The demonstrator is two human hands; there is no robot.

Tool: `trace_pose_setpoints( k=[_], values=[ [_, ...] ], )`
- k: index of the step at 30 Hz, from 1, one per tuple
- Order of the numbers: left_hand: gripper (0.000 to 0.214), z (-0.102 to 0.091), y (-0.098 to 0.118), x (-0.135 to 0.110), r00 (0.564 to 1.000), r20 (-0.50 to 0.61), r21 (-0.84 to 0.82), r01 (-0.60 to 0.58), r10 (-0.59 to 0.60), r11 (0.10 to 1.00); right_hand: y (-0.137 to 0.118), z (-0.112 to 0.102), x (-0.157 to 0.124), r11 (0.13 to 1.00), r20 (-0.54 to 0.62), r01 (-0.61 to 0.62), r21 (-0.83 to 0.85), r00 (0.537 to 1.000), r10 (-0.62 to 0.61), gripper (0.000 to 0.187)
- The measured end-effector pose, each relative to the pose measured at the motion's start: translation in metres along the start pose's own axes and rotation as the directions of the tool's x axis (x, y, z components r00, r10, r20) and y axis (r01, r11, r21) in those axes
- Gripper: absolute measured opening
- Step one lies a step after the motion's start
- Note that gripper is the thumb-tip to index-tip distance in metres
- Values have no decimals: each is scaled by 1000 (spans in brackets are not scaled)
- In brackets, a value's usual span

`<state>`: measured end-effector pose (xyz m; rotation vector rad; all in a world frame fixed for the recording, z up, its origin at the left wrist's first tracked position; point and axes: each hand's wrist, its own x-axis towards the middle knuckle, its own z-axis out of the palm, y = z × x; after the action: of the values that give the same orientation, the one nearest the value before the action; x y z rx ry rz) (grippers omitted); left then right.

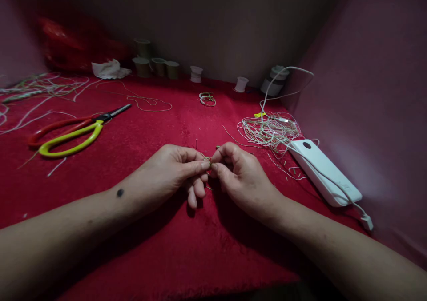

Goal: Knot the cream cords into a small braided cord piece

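My left hand and my right hand meet over the middle of the red cloth. Both are closed in a pinch, fingertips touching at a small knot of thin cord. A thin pin stands upright just behind my left fingers. What lies inside the pinch is mostly hidden by the fingertips.
Scissors with red and yellow handles lie at the left. A tangle of pale thread and a white power bank with a cable sit at the right. Spools line the back wall, with a crumpled tissue and loose threads at far left.
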<state>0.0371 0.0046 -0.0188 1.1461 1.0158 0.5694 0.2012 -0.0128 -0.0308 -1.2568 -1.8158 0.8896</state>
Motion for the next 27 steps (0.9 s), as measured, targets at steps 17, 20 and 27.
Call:
trace_pose_setpoints(
  k=[17, 20, 27],
  values=[
    [22, 8, 2, -3, 998, -62, 146, -21, 30, 989, 0, 4, 1, 1000, -54, 5, -8, 999, -5, 12],
    [19, 6, 0, -1, 995, -67, 147, -65, 75, 987, 0, 4, 0, 1000, -37, 16, 24, 999, -15, 11],
    [16, 0, 1, -1, 996, -70, 36, -58, 61, 998, -4, -2, 3, 991, -4, -43, 123, 999, 43, 9]
  ],
)
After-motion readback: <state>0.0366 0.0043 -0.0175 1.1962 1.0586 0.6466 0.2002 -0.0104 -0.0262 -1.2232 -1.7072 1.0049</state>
